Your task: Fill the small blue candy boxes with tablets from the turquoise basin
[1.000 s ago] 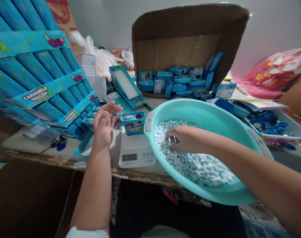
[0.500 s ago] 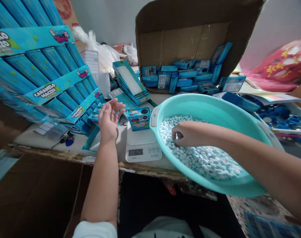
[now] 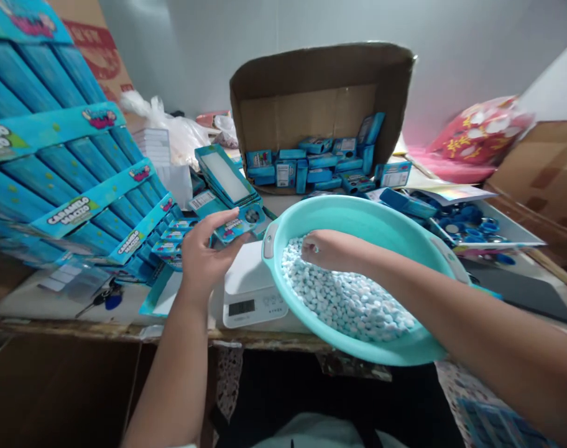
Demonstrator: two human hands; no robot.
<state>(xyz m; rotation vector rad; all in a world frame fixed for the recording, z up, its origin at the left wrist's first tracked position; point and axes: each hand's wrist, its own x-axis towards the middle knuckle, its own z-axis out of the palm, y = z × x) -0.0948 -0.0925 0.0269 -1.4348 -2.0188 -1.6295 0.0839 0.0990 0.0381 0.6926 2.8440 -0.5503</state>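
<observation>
My left hand (image 3: pixel 206 258) grips a small blue candy box (image 3: pixel 237 229) between thumb and fingers, above the rear of a white digital scale (image 3: pixel 252 271). A dark round opening shows on the box's upper face. Whether the box still rests on the scale, I cannot tell. The digits on its display are too blurred to read. My right hand (image 3: pixel 329 250) is at the left side of a turquoise tub (image 3: pixel 362 218), just over pale blue and white candies (image 3: pixel 349 302). Its fingers are curled together, and what they hold is hidden.
At left rises a tall stack of blue display trays (image 3: pixel 73 211), with keys (image 3: pixel 109 295) at its foot. Behind the tub stands a cardboard carton (image 3: pixel 311 106) with several blue boxes. Blue caps (image 3: pixel 472 218) fill a white box at right, near a dark flat slab (image 3: pixel 526 289).
My left hand has moved from beside the candy box to close on it, and the box is now tilted. The right hand stays in the tub, fingers curled. The camera view has shifted.
</observation>
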